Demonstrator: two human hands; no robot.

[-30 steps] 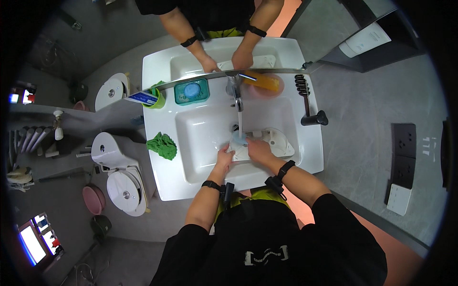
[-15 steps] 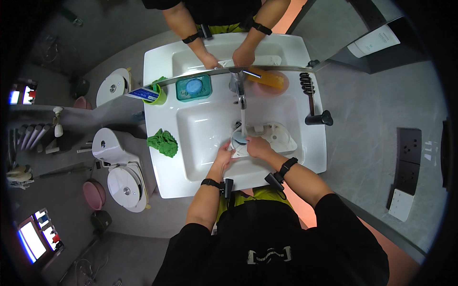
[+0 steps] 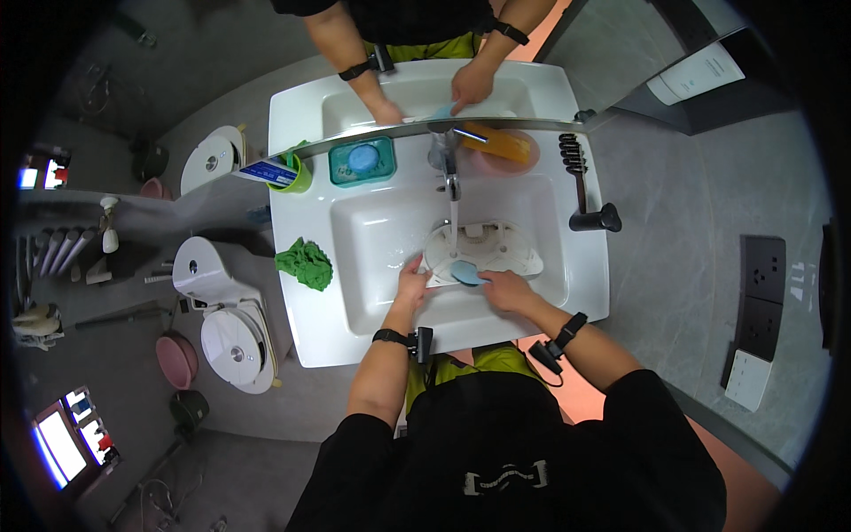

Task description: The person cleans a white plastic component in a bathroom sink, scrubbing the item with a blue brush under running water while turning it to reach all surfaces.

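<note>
In the white sink lies a rounded white plastic part with moulded recesses, under water running from the faucet. My left hand grips its left end, the fingertips partly hidden. My right hand is closed on one end of a light blue oval scrubber, which is over the near edge of the plastic part. Whether the scrubber is a brush or a sponge I cannot tell.
A crumpled green cloth lies on the left rim. Along the back stand a green cup, a teal soap dish with blue soap, and an orange bottle. A dark brush lies on the right rim, beside the wall.
My right hand has moved right and nearer to me with the scrubber, out from under the water stream. My left hand keeps its grip and has shifted slightly left.
</note>
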